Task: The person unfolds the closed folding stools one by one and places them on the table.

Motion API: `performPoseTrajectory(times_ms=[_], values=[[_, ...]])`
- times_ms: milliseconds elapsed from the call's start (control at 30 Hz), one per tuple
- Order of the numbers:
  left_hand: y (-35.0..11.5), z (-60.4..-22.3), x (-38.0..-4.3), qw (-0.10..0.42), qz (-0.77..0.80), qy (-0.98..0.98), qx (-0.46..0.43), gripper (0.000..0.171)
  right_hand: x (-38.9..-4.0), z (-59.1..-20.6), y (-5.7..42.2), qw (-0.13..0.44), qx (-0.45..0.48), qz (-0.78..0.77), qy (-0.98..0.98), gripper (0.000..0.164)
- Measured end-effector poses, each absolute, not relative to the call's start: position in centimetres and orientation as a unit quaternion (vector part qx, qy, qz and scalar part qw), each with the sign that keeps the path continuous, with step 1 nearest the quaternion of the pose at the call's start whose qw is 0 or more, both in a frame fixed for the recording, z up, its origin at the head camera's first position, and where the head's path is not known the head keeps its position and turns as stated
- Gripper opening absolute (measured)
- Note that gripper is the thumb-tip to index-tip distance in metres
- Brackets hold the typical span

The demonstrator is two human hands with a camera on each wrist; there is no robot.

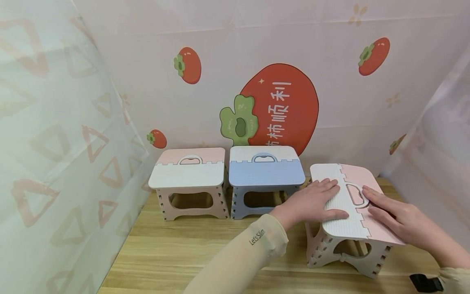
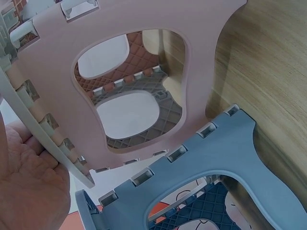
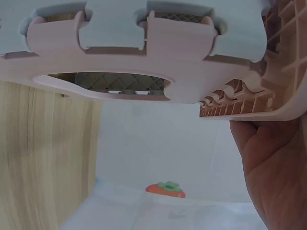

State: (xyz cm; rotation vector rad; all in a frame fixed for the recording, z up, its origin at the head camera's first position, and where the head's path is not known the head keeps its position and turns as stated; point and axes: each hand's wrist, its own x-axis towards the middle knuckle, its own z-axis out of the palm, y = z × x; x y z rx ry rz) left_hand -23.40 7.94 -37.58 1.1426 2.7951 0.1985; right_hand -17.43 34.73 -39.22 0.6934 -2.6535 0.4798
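Note:
A folding step stool (image 1: 349, 226) with a white and pink top stands unfolded on its legs at the right in the head view. My left hand (image 1: 315, 200) rests on the white half, fingers spread and straight. On the pink half lies my right hand (image 1: 400, 220), its fingers extended beside the white handle (image 1: 356, 195). In the left wrist view, the left palm (image 2: 33, 177) lies along the top's edge, beside the pink leg panel (image 2: 196, 62). The right wrist view has the right hand (image 3: 273, 158) against the ribbed pink top from below.
A blue and white stool (image 1: 266, 173) stands left of the one under my hands. Beyond it is another pink and white stool (image 1: 187, 175). All stand on a wooden tabletop (image 1: 158, 253). A persimmon-printed cloth (image 1: 147, 81) hangs behind. A black strap (image 1: 426, 282) lies near the right sleeve.

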Motion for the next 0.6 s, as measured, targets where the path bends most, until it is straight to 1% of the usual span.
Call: performPoseTrajectory(times_ms=[600], values=[[8.28, -37.73, -23.1, 0.058, 0.044, 0.927, 0.368, 0.086, -17.5, -39.42, 34.47, 0.197, 0.243, 0.166, -0.935, 0.052]])
